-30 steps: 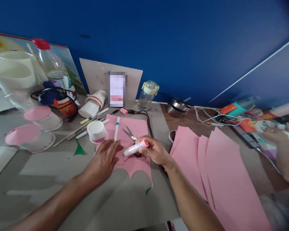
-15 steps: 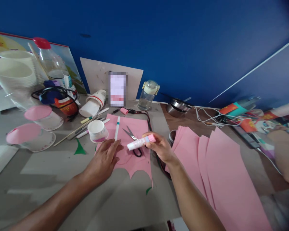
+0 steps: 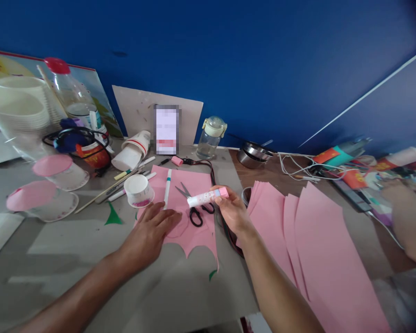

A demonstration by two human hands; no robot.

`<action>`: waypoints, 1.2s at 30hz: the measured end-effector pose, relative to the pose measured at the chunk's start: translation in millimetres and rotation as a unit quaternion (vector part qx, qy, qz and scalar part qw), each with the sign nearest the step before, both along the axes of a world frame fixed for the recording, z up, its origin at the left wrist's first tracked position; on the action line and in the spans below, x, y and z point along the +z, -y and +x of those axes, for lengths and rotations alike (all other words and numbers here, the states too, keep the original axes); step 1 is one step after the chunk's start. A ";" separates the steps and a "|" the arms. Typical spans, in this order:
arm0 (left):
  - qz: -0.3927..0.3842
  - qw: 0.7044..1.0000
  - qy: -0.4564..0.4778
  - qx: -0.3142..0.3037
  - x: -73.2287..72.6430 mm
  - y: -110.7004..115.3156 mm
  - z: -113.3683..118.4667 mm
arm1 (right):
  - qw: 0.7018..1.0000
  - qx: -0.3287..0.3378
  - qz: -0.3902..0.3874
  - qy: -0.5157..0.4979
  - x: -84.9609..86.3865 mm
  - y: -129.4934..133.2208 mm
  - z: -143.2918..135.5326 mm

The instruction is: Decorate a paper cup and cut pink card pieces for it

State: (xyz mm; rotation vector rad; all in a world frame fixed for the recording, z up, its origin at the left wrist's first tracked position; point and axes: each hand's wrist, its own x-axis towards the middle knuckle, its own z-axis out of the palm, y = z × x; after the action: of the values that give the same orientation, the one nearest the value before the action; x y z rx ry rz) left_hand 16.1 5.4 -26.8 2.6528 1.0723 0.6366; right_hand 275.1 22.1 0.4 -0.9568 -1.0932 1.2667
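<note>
Pinched in my right hand (image 3: pixel 233 209) is a white and pink glue stick (image 3: pixel 207 197), its white end pointing left. My left hand (image 3: pixel 154 230) lies with its fingers spread on a pink paper (image 3: pixel 194 238) that has scalloped cuts along its near edge. A white marker (image 3: pixel 168 185) with a green band rests by the left fingertips. Scissors (image 3: pixel 195 217) with black handles lie on the paper, partly under the glue stick. Just left of the paper stands a white paper cup (image 3: pixel 138 190).
Pink sheets (image 3: pixel 326 240) are stacked at the right. Two pink-topped cups (image 3: pixel 53 165) (image 3: pixel 33 196) stand at the left. A glass jar (image 3: pixel 210 138) and a phone (image 3: pixel 166 129) are at the back. Another person's arm (image 3: pixel 411 217) shows at far right.
The glue stick in my right hand has risen slightly and moved right, uncovering more of the scissor handles. My left fingers have shifted a little to the right on the paper.
</note>
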 end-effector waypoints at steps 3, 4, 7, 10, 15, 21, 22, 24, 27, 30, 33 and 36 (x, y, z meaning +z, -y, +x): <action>-0.008 1.000 0.008 0.011 0.3 0.0 1.0 | 0.999 0.024 -0.005 0.043 4.2 1.3 -1.0; -0.011 1.000 0.011 0.014 0.1 0.0 1.4 | 0.997 0.041 -0.006 0.070 6.0 2.1 -2.2; -0.015 0.999 0.020 0.022 -0.1 -0.2 2.6 | 0.985 0.090 0.008 0.150 9.3 3.9 -7.0; -0.022 0.999 0.026 0.028 1.0 0.1 3.2 | 0.974 0.116 0.020 0.193 9.2 4.4 -10.6; -0.037 0.998 0.033 0.027 3.7 1.1 2.6 | 0.968 0.125 0.025 0.215 9.3 4.0 -9.5; -0.039 0.998 0.045 0.036 4.7 1.2 3.1 | 0.964 0.136 0.028 0.224 10.9 3.7 -8.4; -0.039 0.997 0.048 0.040 4.7 1.2 3.4 | 0.962 0.140 0.031 0.231 10.8 3.6 -9.1; -0.040 0.997 0.057 0.044 4.5 1.3 4.0 | 0.955 0.148 0.041 0.255 11.0 3.4 -10.3; -0.040 0.996 0.066 0.040 4.0 1.5 4.3 | 0.939 0.165 0.062 0.294 13.7 3.5 -9.7; -0.045 0.996 0.059 0.039 3.5 1.6 3.9 | 0.929 0.193 0.078 0.306 17.8 4.1 -6.1; -0.051 0.996 0.056 0.042 2.8 1.6 3.5 | 0.937 0.196 0.063 0.281 17.9 3.8 -2.8; -0.050 0.996 0.057 0.049 2.0 1.7 3.6 | 0.958 0.150 0.043 0.242 13.1 2.4 -2.1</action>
State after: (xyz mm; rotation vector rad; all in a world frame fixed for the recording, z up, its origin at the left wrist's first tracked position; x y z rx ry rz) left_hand 19.6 3.7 -24.9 2.4608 1.1756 0.7234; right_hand 273.0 19.7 13.5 -1.0949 -1.7156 1.2417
